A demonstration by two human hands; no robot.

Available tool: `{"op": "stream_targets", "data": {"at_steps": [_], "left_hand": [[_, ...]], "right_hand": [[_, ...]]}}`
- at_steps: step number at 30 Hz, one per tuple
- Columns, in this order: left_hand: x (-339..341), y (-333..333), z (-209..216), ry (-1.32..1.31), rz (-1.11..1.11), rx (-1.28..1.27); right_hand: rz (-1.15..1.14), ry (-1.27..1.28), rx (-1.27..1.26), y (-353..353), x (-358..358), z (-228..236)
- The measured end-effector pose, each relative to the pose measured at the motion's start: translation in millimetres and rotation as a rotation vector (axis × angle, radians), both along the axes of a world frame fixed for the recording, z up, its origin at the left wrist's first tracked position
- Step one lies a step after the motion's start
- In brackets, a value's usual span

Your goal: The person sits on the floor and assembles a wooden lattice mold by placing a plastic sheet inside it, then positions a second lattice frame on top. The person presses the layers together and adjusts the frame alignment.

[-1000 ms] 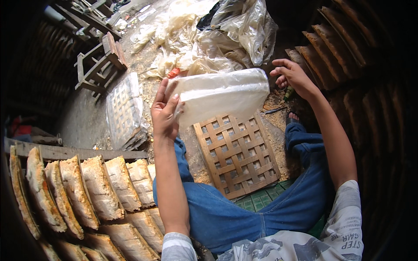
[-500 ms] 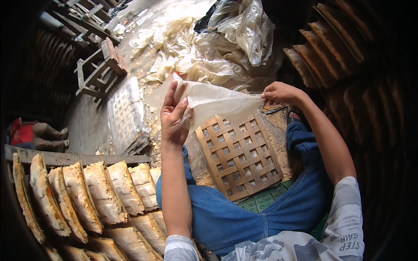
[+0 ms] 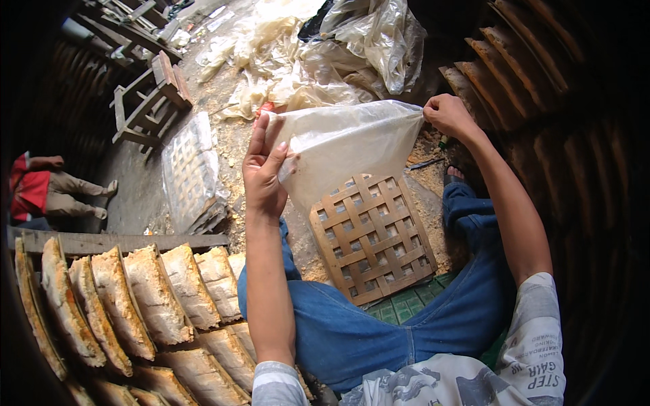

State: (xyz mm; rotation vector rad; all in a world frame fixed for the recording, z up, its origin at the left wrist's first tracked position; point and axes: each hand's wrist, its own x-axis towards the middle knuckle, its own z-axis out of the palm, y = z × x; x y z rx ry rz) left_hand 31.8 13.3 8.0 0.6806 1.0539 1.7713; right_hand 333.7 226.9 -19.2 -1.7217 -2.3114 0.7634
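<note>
A translucent plastic sheet (image 3: 352, 139) is stretched between my two hands over the far end of a woven slat rack. My left hand (image 3: 266, 172) grips its left edge between thumb and fingers, with the fingers pointing up. At the far right corner, my right hand (image 3: 449, 116) pinches the plastic in closed fingers and pulls it taut. Below lies the woven wooden rack (image 3: 372, 240), between my legs, its far edge partly behind the sheet. Its near end rests by a green crate-like surface (image 3: 406, 301).
Crumpled plastic sheets (image 3: 305, 68) are heaped beyond my hands. To the left lie plastic-covered woven racks (image 3: 191, 172) and a wooden stand (image 3: 150, 101). Rows of crusted slabs (image 3: 156, 291) stand at lower left, more slabs (image 3: 501, 74) at right. A person in red (image 3: 30, 189) is far left.
My right hand has moved up and right, drawing the plastic sheet wider and tauter. My left hand still holds its side. The person at far left shows more of the red top.
</note>
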Motion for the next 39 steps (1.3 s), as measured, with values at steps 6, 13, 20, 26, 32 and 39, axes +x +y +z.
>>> {"op": "stream_targets", "data": {"at_steps": [6, 13, 20, 26, 32, 39], "left_hand": [[-5.9, 1.5, -6.3, 0.005, -0.035, 0.026], [-4.6, 7.4, -9.1, -0.187, 0.067, 0.041], [-15.7, 8.3, -18.7, -0.366, 0.080, 0.015], [-5.1, 9.6, -17.0, -0.148, 0.032, -0.137], [-7.6, 11.5, -22.3, -0.206, 0.116, -0.309], [-62.6, 14.7, -51.8, -0.592, 0.119, -0.054]], "right_hand": [[-0.020, 0.119, 0.039, -1.1, 5.0, 5.5], [-0.154, 0.865, -0.610, -5.6, -2.1, 11.9], [-0.023, 0.612, -0.513, -0.8, -4.9, 0.6], [-0.194, 1.060, -0.594, -8.8, -16.0, 1.4], [-0.232, 1.065, -0.683, -27.8, -35.1, 22.6], [-0.090, 1.169, -0.618, -14.1, -41.2, 17.0]]}}
